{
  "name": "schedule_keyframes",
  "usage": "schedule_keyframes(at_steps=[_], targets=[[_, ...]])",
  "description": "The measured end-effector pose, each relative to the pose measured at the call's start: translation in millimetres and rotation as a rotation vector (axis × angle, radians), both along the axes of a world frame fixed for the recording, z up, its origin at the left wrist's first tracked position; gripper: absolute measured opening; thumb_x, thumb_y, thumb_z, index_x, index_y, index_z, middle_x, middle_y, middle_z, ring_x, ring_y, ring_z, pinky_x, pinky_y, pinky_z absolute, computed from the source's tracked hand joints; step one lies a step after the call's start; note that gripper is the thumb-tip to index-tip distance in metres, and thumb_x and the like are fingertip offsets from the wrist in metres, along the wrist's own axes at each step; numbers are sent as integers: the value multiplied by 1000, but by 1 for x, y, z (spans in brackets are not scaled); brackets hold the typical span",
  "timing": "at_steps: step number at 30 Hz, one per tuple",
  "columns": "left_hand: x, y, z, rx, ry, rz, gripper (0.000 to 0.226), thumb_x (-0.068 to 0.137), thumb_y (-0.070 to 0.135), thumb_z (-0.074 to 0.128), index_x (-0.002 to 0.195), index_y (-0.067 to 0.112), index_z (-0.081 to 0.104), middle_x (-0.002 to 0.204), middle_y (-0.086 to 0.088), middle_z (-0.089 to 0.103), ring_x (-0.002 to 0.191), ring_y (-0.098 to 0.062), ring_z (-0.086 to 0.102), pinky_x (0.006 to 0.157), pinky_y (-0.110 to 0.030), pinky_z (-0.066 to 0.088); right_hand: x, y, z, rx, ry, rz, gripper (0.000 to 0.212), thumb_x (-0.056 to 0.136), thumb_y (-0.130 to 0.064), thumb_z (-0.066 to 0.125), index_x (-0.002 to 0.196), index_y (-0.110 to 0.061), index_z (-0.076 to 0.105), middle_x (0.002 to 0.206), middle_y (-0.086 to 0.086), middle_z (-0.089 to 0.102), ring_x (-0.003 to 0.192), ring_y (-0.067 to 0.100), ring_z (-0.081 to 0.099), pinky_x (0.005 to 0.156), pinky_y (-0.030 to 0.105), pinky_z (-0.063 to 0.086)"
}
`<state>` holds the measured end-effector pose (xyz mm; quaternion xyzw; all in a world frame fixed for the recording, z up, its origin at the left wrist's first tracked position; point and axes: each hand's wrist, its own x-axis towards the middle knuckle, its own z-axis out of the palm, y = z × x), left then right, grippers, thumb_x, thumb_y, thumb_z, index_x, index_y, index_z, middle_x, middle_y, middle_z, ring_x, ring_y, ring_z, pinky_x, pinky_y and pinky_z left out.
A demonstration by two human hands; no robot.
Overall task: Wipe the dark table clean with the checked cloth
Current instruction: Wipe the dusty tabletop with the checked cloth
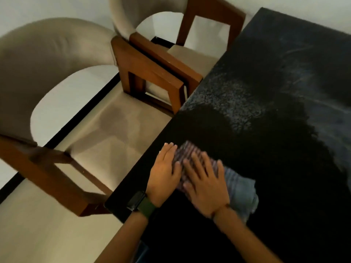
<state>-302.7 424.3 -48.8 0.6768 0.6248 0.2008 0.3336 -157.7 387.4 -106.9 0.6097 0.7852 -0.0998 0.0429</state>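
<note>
The dark table [275, 133] fills the right half of the head view, with its left edge running diagonally. A checked cloth [241, 188], bunched and bluish at its right end, lies near that edge. My left hand [166, 171] rests flat with fingers spread on the cloth's left side; a dark watch sits on that wrist. My right hand [206, 185] presses flat on the cloth's middle, fingers apart. Both palms cover much of the cloth. A pale hazy patch [235, 97] shows on the tabletop beyond the hands.
Two chairs with beige cushions and brown wooden frames stand left of the table: a near chair [57, 76] and a far chair [190, 31]. A wooden armrest [152, 80] nearly touches the table edge. Light floor with a dark stripe lies below.
</note>
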Motion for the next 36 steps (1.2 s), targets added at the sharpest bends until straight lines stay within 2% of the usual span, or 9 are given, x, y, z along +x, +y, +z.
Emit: schedule_keyframes(at_steps=[6, 11, 16, 20, 24, 28, 30, 33, 36], targets=[[5, 36, 0, 29, -34, 6, 45, 93, 17, 43, 137, 15, 31, 149, 0, 29, 139, -9, 16, 105, -14, 12, 0, 4, 4, -54, 11, 37, 56, 95, -57, 12, 143, -34, 31, 148, -1, 39, 140, 27, 24, 107, 56, 11], [12, 51, -2, 28, -124, 0, 46, 92, 16, 45, 137, 14, 32, 148, 0, 29, 138, -10, 20, 108, -16, 18, -2, 149, 5, 16, 6, 58, 56, 96, -52, 15, 149, -37, 4, 159, -5, -2, 146, 24, -8, 111, 58, -5], [0, 58, -2, 5, -137, -23, 49, 93, 17, 44, 138, 23, 27, 147, 12, 24, 131, 7, 6, 107, -15, 10, 40, 281, 1, 50, -23, -209, 58, 98, -50, 21, 151, -29, 7, 160, -3, 0, 146, 22, -5, 114, 56, -1], [-14, 72, -7, 3, -149, -31, 48, 92, 18, 44, 138, 21, 28, 144, 14, 25, 131, 5, 10, 103, -4, 5, 21, 266, 4, 63, -82, -260, 61, 99, -47, 19, 151, -20, 5, 160, 2, -1, 146, 23, -6, 114, 52, -6], [-9, 93, -1, 46, -183, -35, 46, 90, 22, 44, 135, 13, 36, 140, 6, 34, 134, -9, 25, 102, -5, 12, -26, 155, 9, -41, -76, -28, 72, 86, -52, 6, 151, -20, 11, 159, 4, 6, 144, 25, -13, 112, 53, -13], [4, 116, 3, 30, -247, -132, 47, 93, 20, 44, 138, 18, 29, 148, 4, 29, 131, 4, 14, 104, -8, 12, -43, 82, 7, -61, -35, 101, 59, 92, -55, 31, 141, -24, 39, 149, 0, 37, 141, 25, 14, 110, 52, 7], [11, 126, 4, 25, -260, -176, 47, 93, 25, 43, 138, 20, 29, 148, 6, 28, 131, 5, 12, 104, -6, 12, -34, 99, 10, -27, -31, 102, 60, 93, -57, 27, 144, -27, 30, 151, -4, 24, 142, 23, 8, 111, 52, 9], [20, 137, 0, 26, -238, -225, 59, 85, 46, 34, 138, 20, 29, 145, 10, 27, 134, 2, 16, 109, -14, 17, -9, 160, 12, -67, -16, 20, 70, 87, -61, 9, 149, -30, -1, 153, -9, -14, 141, 18, -19, 114, 54, -9], [20, 137, -5, 40, -239, -203, 64, 81, 49, 30, 136, 17, 33, 138, 17, 23, 133, 3, 16, 108, -11, 16, 39, 237, 5, 45, -72, -145, 71, 86, -57, -3, 150, -28, -2, 158, -6, -9, 145, 16, -13, 114, 51, -6]])
